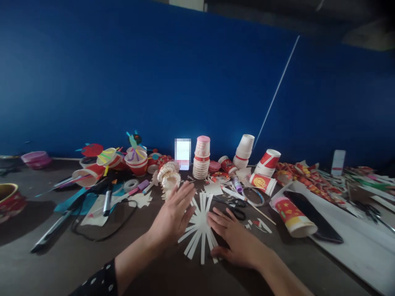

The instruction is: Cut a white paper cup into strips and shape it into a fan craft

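A white paper cup cut into strips [203, 224] is spread flat on the dark table, its strips fanning out around a round middle like a sunburst. My left hand [175, 211] is over its left side, tilted on edge with the fingers stretched out; whether it touches the strips I cannot tell. On the right side of the cut cup lies my right hand [231, 234], fingers apart and pointing at the middle, covering some strips. Neither hand grips anything. Just behind the cut cup sits a curled white paper piece [169, 177], and black-handled scissors [236, 205] lie beyond my right hand.
A stack of paper cups [202, 158] stands at the back, near a lit phone [183, 154]. Decorated cups [136, 162] crowd the back left. At right, a red cup [294, 218] leans by a dark phone [314, 218] on a white board [364, 250]. A marker [107, 202] lies left.
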The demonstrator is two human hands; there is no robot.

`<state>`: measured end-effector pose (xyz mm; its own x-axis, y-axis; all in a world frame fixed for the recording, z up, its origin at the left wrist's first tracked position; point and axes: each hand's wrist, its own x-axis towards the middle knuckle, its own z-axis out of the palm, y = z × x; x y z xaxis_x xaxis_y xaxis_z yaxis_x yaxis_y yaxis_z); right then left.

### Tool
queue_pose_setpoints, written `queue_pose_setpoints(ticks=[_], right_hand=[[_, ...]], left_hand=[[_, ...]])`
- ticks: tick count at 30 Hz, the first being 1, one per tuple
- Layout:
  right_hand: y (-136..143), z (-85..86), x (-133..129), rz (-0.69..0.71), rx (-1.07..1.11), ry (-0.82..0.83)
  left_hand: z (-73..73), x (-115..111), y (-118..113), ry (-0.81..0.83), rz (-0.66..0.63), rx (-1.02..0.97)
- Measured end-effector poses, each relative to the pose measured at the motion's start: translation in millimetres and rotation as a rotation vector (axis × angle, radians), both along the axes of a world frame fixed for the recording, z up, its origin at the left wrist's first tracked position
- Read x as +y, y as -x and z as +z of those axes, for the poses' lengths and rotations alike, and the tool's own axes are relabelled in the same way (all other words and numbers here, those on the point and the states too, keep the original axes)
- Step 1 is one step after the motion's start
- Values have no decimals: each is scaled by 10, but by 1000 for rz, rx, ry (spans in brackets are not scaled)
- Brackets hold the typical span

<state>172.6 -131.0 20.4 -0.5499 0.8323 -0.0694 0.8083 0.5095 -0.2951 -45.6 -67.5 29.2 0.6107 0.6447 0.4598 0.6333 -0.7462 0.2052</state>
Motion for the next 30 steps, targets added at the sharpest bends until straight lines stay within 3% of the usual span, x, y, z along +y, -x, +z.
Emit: queue_pose_setpoints(ticks=[2,4,8,11,14,16,18,30], right_hand=[[39,28,-8,-14,5,12],[50,42,-22,-11,49,-4],[-69,50,-51,-76,150,-67],[-273,61,-31,-290,205,-228],[-495,80,24,-596,123,-403],[-606,88,54,-826,-52,-371],[-670,87,70,-931,-126,-345],[-693,43,127,-944,-275,-299]], left_hand=[[-92,-43,-83,45,-196,95],[-175,-104,-160,152,-313,240],[-217,-203,-227,308,-355,409],[-170,-222,-215,338,-363,444],[-129,-213,-197,344,-399,429],[-120,-206,-193,354,-417,430],[-124,-202,-193,362,-426,433],[-228,-206,-149,294,-428,372]])
